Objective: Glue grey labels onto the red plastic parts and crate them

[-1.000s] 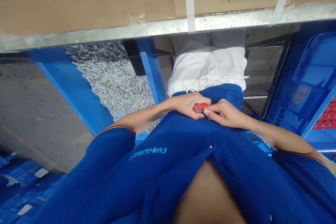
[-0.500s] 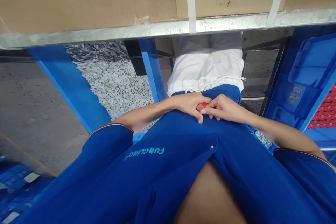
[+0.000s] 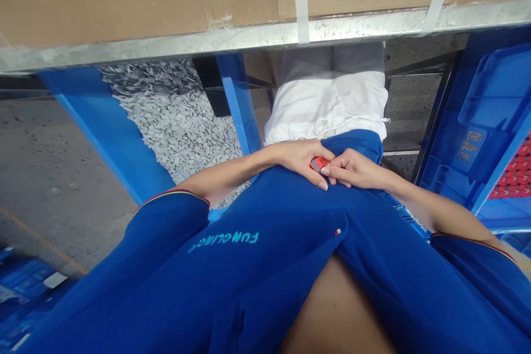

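A small red part (image 3: 319,164) with a grey strip across it lies between my two hands, just in front of my blue shirt. My left hand (image 3: 299,159) grips it, the thumb below and the fingers curled over the top. From the other side my right hand (image 3: 352,168) pinches at the part's right end with thumb and forefinger. Whether a second small piece sits in that pinch is hidden by the fingertips. Both hands rest close to my waist, above the white trousers (image 3: 323,105).
A brown work surface (image 3: 166,0) with a metal edge (image 3: 249,35) runs across the front. At left, a blue bin (image 3: 89,116) holds many small grey-white pieces (image 3: 182,127). On the right are blue crates (image 3: 493,88), one with red parts (image 3: 514,177).
The view has shifted slightly, so the table edge appears higher. My left thumb has moved a little to the right beneath the red part. Both hands stay together at it.
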A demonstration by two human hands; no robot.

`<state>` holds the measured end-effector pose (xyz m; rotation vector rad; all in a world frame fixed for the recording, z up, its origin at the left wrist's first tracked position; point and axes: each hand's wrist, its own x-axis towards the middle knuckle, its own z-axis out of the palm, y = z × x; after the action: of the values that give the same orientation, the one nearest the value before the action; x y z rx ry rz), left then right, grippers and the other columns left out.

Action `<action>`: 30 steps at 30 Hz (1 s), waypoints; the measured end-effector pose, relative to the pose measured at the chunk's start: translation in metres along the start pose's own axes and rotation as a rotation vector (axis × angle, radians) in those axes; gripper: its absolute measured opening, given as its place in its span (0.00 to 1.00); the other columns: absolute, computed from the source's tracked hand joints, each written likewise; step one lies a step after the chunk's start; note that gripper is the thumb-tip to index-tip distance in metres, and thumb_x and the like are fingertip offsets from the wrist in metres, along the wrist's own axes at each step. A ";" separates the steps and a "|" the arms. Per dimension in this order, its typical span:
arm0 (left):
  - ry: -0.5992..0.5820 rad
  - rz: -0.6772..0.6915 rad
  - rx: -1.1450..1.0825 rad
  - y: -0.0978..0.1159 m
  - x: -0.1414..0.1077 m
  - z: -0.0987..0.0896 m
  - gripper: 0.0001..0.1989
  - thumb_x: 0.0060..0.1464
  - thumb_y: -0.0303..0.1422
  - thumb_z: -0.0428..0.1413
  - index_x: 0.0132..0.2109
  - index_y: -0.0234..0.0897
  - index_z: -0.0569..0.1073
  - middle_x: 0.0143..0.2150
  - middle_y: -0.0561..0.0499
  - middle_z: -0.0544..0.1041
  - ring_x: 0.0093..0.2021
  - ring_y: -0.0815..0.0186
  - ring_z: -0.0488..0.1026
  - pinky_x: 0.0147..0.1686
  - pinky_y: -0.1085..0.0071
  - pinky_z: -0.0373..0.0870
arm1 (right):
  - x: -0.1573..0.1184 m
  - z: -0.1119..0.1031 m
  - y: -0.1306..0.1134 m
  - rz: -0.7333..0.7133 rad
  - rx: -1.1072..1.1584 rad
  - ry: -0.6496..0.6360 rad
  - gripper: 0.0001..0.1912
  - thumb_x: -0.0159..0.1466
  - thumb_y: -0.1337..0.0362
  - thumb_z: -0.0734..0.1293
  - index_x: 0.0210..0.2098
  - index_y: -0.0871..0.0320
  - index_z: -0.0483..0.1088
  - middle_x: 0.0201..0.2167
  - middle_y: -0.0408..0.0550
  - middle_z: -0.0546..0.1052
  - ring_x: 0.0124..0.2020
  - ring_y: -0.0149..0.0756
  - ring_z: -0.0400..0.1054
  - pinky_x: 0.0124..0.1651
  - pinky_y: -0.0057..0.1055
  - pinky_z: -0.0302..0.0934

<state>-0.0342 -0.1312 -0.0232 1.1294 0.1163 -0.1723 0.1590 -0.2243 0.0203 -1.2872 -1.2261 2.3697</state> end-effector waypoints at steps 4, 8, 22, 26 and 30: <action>0.008 0.033 0.033 -0.005 -0.001 0.002 0.13 0.48 0.26 0.63 0.42 0.40 0.85 0.37 0.52 0.87 0.29 0.71 0.77 0.29 0.78 0.68 | 0.000 0.004 0.002 0.015 0.058 0.033 0.32 0.68 0.39 0.65 0.23 0.60 0.72 0.11 0.38 0.65 0.13 0.24 0.55 0.19 0.25 0.46; 0.010 0.064 0.077 -0.012 0.000 0.005 0.14 0.45 0.24 0.58 0.40 0.38 0.83 0.30 0.55 0.81 0.24 0.73 0.67 0.26 0.77 0.61 | -0.001 0.011 0.004 0.022 0.085 0.088 0.32 0.67 0.38 0.66 0.21 0.59 0.68 0.10 0.38 0.63 0.12 0.24 0.54 0.18 0.25 0.45; -0.103 0.035 -0.052 -0.023 0.005 0.001 0.04 0.43 0.26 0.58 0.31 0.37 0.73 0.24 0.58 0.68 0.24 0.73 0.61 0.23 0.75 0.56 | 0.000 0.023 0.014 -0.167 -0.035 0.162 0.36 0.73 0.41 0.61 0.16 0.56 0.50 0.14 0.37 0.50 0.17 0.22 0.41 0.22 0.30 0.37; -0.142 0.015 -0.074 -0.025 0.008 -0.002 0.05 0.42 0.26 0.58 0.31 0.37 0.73 0.24 0.58 0.68 0.24 0.72 0.61 0.22 0.74 0.56 | -0.001 0.024 0.018 -0.184 -0.044 0.175 0.35 0.73 0.43 0.61 0.18 0.55 0.46 0.15 0.36 0.47 0.18 0.22 0.39 0.22 0.31 0.35; -0.204 0.008 -0.128 -0.027 0.011 -0.007 0.04 0.43 0.27 0.59 0.31 0.37 0.74 0.24 0.57 0.70 0.24 0.71 0.64 0.22 0.74 0.57 | 0.001 0.026 0.019 -0.198 -0.024 0.187 0.35 0.73 0.44 0.62 0.17 0.56 0.47 0.15 0.36 0.48 0.18 0.21 0.40 0.22 0.30 0.35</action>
<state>-0.0291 -0.1365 -0.0518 0.9787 -0.0582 -0.2680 0.1428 -0.2515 0.0135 -1.2952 -1.2633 2.0544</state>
